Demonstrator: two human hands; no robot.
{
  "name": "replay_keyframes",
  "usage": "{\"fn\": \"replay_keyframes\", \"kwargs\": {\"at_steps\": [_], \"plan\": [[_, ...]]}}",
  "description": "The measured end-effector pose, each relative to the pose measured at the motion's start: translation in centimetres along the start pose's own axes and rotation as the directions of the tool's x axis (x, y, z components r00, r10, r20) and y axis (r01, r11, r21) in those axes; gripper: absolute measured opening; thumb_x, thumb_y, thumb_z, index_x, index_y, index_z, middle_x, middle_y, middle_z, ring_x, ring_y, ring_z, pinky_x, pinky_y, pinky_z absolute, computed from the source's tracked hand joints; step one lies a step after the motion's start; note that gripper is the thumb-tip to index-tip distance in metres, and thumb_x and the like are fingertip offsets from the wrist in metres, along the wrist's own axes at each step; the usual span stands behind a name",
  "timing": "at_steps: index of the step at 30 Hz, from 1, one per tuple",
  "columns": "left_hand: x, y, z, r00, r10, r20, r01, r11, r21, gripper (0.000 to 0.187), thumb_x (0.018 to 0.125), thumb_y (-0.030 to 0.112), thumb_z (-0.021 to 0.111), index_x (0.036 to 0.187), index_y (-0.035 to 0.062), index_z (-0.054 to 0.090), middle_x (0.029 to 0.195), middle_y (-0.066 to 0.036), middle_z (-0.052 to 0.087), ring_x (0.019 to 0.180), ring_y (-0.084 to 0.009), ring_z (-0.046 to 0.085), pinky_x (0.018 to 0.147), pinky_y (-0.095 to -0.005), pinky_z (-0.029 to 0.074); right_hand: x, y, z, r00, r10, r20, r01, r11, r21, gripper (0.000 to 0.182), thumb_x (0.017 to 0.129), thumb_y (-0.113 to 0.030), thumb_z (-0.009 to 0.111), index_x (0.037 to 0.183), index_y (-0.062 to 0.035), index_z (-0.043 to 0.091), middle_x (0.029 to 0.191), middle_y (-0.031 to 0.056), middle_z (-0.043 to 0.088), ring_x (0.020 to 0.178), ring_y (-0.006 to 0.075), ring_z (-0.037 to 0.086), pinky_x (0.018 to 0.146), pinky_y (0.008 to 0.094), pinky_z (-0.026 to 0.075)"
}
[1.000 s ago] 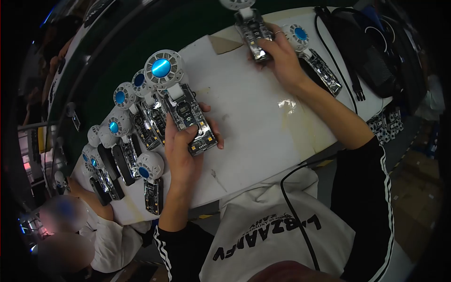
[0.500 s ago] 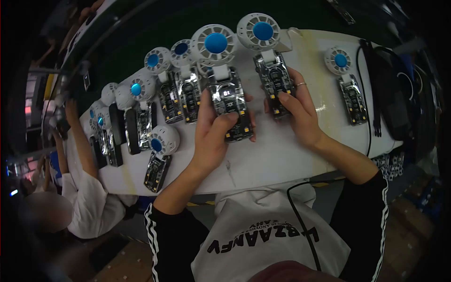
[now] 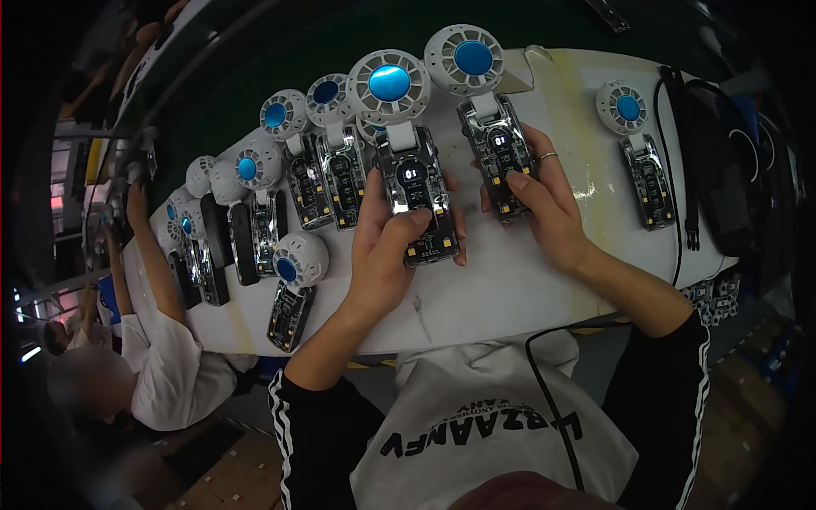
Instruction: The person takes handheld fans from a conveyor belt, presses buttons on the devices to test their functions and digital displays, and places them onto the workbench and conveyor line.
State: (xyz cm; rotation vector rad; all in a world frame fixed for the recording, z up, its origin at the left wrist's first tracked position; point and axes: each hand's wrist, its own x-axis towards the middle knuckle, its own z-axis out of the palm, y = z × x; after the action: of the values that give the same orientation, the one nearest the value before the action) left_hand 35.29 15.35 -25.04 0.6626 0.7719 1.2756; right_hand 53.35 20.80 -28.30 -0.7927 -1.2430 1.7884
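My left hand (image 3: 384, 246) is wrapped round a handheld fan (image 3: 416, 187) with a clear body, a white round head and a blue centre. Its small display is lit and my thumb presses on its front. Another such fan (image 3: 501, 153) is in my right hand (image 3: 548, 200), the thumb on its front below a lit display. Both fans point head away from me, above the white table (image 3: 476, 289). Left of my left hand, a fan (image 3: 291, 314) with a clear body lies on the table.
Several more fans (image 3: 344, 174) lie in a row along the left of the table. A single fan (image 3: 648, 178) lies at the right, beside a black cable and a black bag (image 3: 722, 170). A person in a white shirt (image 3: 178, 374) sits at the left.
The displays on both held fans now show lit digits; before, the left one showed different symbols and the right one showed no clear digits. The view has shifted slightly.
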Motion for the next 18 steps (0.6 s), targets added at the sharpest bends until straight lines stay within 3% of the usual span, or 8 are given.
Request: {"fn": "replay_keyframes", "kwargs": {"at_steps": [18], "plan": [[-0.01,0.15,0.07,1.000,-0.028,-0.004,0.028,1.000,0.006,0.045,0.081,0.002,0.040,0.124,0.0043,0.027,0.110,-0.017,0.048,0.080,-0.0254,0.059,0.056,-0.0379,0.054,0.03,-0.11,-0.01,1.000,0.020,0.007,-0.020,1.000,0.022,0.052,0.090,-0.014,0.039,0.136,-0.0037,0.016,0.112,0.0143,0.051,0.083,0.0164,0.054,0.076,0.0305,0.044]]}}
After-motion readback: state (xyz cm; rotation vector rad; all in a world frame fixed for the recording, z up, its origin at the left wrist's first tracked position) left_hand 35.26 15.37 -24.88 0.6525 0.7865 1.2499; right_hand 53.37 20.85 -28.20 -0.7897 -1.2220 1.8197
